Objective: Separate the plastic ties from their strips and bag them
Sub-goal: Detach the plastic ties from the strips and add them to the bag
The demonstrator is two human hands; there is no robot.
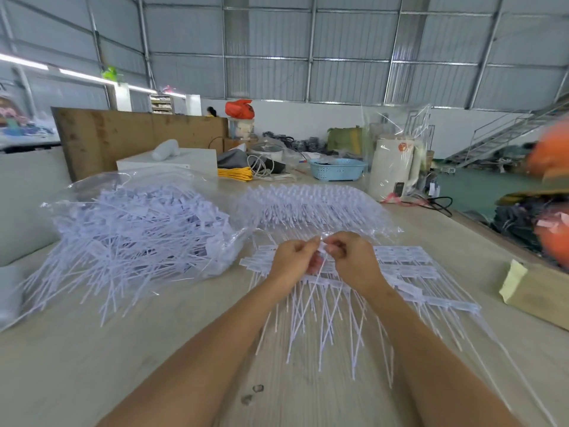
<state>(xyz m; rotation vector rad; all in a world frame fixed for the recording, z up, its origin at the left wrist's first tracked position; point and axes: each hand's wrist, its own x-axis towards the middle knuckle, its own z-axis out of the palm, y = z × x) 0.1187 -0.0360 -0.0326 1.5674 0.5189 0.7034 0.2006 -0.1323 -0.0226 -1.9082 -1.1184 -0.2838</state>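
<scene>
Pinching a white plastic tie (314, 291) between them, the left hand (294, 257) and right hand (351, 257) meet above the table (154, 349), fingers of both curled tight round the tie's head end, its tail hanging down toward the viewer. Directly beneath the hands lie the strips of unseparated ties (400, 272), tags in rows, tails fanned toward the near edge. To the left, an open clear bag (101, 192) holds a loose heap of separated ties (138, 229), many tails spilling out over the table. Behind the hands sits a second clear bag of stacked strips (308, 204), just beyond the working strips. Farther back: a blue basket (337, 171), a white appliance wrapped in plastic (392, 167), a yellow cord bundle (235, 174), a white box (167, 161). At the right edge, a cardboard box (538, 291) with a pale yellow pad on it; blurred orange shapes beyond cannot be identified.
</scene>
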